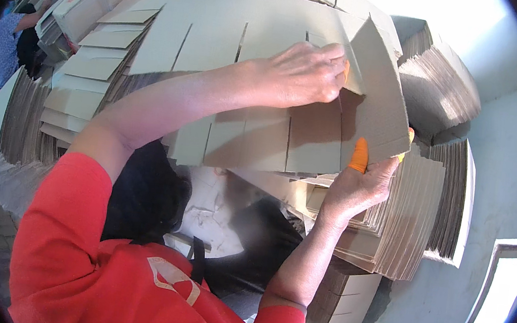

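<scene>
A large pale cardboard box blank point(215, 35) with several slots lies in front of me. Its right-end panel point(380, 99) is bent upward. My right hand point(364, 186) grips the lower corner of that panel, an orange cover on the thumb and yellow covers on fingertips behind the board. Over the blank, beside the fold, my left hand point(313, 72) is closed with curled fingers. A bit of orange shows at its fingertips. Whatever those fingers pinch is hidden from view.
Stacks of flat cardboard point(403, 210) stand close at my right, with another bundle point(440, 80) behind. More slotted cardboard point(91, 66) is piled at the left. Beyond it, another person point(7, 43) is beside a white stack of boards point(95, 2). A wall point(500, 170) bounds the right.
</scene>
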A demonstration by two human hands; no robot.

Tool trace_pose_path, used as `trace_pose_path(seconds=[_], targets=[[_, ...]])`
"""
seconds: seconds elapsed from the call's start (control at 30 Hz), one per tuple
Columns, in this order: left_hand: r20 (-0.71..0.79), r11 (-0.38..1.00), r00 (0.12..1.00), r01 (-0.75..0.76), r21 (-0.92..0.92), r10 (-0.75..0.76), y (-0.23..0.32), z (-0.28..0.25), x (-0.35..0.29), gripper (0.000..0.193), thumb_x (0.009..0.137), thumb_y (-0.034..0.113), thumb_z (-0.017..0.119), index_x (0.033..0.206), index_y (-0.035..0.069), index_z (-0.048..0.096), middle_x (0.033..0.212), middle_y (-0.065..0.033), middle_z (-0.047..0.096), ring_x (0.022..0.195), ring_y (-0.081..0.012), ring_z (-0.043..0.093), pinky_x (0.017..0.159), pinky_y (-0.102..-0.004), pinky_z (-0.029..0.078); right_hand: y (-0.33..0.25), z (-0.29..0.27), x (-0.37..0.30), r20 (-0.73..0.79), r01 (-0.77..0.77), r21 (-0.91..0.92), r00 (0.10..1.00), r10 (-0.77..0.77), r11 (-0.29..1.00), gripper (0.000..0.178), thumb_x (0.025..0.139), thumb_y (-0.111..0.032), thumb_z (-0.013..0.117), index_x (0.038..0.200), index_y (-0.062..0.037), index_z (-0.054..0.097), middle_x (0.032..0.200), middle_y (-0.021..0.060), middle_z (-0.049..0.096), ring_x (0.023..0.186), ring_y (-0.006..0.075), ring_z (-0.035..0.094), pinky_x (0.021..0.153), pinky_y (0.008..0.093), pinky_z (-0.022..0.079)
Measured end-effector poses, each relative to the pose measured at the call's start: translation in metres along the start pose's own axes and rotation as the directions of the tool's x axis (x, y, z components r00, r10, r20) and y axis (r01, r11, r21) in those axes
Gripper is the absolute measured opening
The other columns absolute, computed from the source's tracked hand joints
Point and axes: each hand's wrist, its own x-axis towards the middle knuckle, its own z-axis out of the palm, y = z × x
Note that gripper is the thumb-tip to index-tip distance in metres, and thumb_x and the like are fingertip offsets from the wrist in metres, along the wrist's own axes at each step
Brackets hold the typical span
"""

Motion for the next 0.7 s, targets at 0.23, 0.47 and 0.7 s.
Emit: trace_pose_path(seconds=[0.23, 0.47, 0.7], targets=[[-0.177, 0.993, 0.983, -0.064, -0.102, 0.045, 0.026, -0.025, -0.01, 0.032, 0.073, 0.005, 0.066, 0.1, -0.011, 0.064, 0.088, -0.0093, 0.06, 0.084, -0.0163, 0.056, 0.052, -0.0234, 0.054, -0.013, -0.009, 0.0, 0.171, -0.069, 0.013, 0.983, 0.066, 0.998, 0.051, 0.085, 0.004, 0.066, 0.134, -0.0028, 0.052, 0.094, 0.0143, 0.073, 0.081, 0.0157, 0.07, 0.071, 0.0302, 0.053], [0.084, 0.883, 0.97, 0.242, -0.403, -0.227, 0.064, -0.076, -0.05, 0.063, 0.075, 0.032, 0.075, 0.119, -0.009, 0.056, 0.106, -0.0166, 0.061, 0.102, -0.0256, 0.057, 0.073, -0.0352, 0.054, -0.029, -0.005, -0.003, 0.339, 0.088, -0.205, 0.941, -0.013, 0.975, 0.072, 0.084, 0.008, 0.054, 0.151, -0.011, 0.034, 0.067, 0.0165, 0.065, 0.058, 0.0256, 0.063, 0.059, 0.0331, 0.053], [0.735, 0.672, 0.626, 0.664, -0.328, -0.26, 0.098, -0.101, -0.171, 0.127, 0.063, 0.031, 0.088, 0.155, 0.004, 0.004, 0.144, -0.0225, 0.04, 0.127, -0.0367, 0.046, 0.101, -0.0525, 0.039, -0.013, 0.013, 0.025, 0.397, 0.349, -0.402, 0.899, -0.182, 0.847, 0.038, 0.082, 0.006, 0.057, 0.119, 0.0002, 0.061, 0.088, 0.0237, 0.067, 0.077, 0.034, 0.068, 0.064, 0.0451, 0.055]])
